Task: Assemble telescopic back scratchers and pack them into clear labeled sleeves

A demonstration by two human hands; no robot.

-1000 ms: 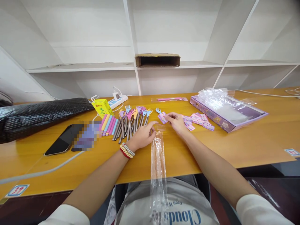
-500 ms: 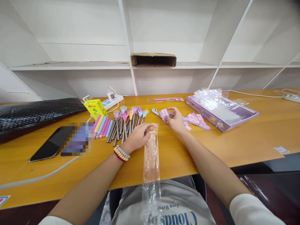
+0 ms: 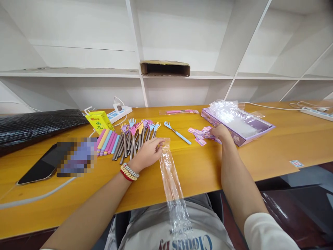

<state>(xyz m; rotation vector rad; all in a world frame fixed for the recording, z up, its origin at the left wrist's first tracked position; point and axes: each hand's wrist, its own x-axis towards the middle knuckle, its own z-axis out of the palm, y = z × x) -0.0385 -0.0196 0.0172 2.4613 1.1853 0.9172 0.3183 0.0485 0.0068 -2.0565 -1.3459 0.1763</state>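
My left hand (image 3: pixel 151 152) pinches the top end of a long clear plastic bag (image 3: pixel 172 173), which hangs over the table edge onto my lap. Farther right, my right hand (image 3: pixel 220 132) reaches down onto a small heap of pink and purple cards (image 3: pixel 199 134); its fingertips are hidden there. Between the hands and farther back lies a blue-handled scratcher (image 3: pixel 179 134) with a claw-shaped head. Left of it are several metal rods with coloured claw heads (image 3: pixel 133 131), beside a stack of pastel handles (image 3: pixel 107 141).
A purple box (image 3: pixel 243 139) with clear bags on it stands at the right. A wrapped pink item (image 3: pixel 179 111) lies at the back. At the left are a yellow carton (image 3: pixel 100 121), a phone (image 3: pixel 43 166), a power strip (image 3: pixel 121 114) and a black package (image 3: pixel 39 126).
My right hand has moved right, from a card beside the blue scratcher to the card heap. The whole scratcher now shows. The bag's lower end has swung right, and the view has shifted slightly.
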